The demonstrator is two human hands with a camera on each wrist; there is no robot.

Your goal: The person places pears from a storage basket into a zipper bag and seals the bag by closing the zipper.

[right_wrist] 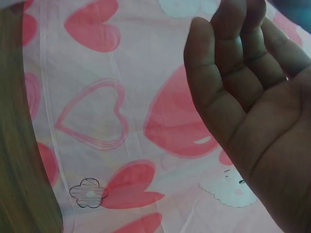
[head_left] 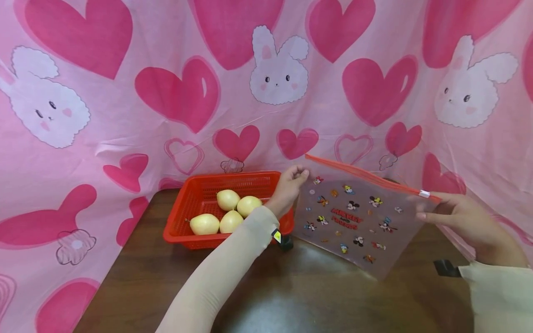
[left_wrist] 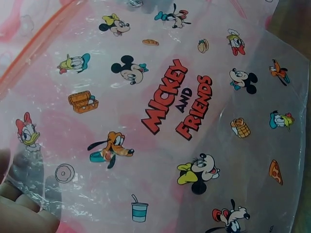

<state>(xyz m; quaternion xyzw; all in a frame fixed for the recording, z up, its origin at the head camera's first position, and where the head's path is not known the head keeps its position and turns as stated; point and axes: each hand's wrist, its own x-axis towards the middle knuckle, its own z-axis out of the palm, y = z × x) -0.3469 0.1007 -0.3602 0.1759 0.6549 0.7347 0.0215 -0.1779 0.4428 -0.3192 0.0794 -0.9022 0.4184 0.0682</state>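
Observation:
A clear zip bag [head_left: 345, 222] with an orange-red zip strip and "Mickey and Friends" cartoon prints hangs between both hands, slanting down to the right. My left hand [head_left: 290, 185] pinches its upper left edge, just below the strip. At the strip's other end, beside the white slider [head_left: 424, 194], my right hand [head_left: 470, 224] grips the corner between thumb and fingers. In the left wrist view the printed face of the bag [left_wrist: 165, 160] fills most of the picture, with fingertips at lower left. The right wrist view shows the right palm and bent fingers [right_wrist: 201, 63]; the bag's corner is hidden there.
A red plastic basket [head_left: 176, 217] holding several pale yellow pears [head_left: 205, 224] stands left of the bag, partly behind the left forearm. Under everything is a brown wooden table [head_left: 266, 296]. Pink cloth [head_left: 233, 101] with hearts and rabbits hangs close behind it and at the sides.

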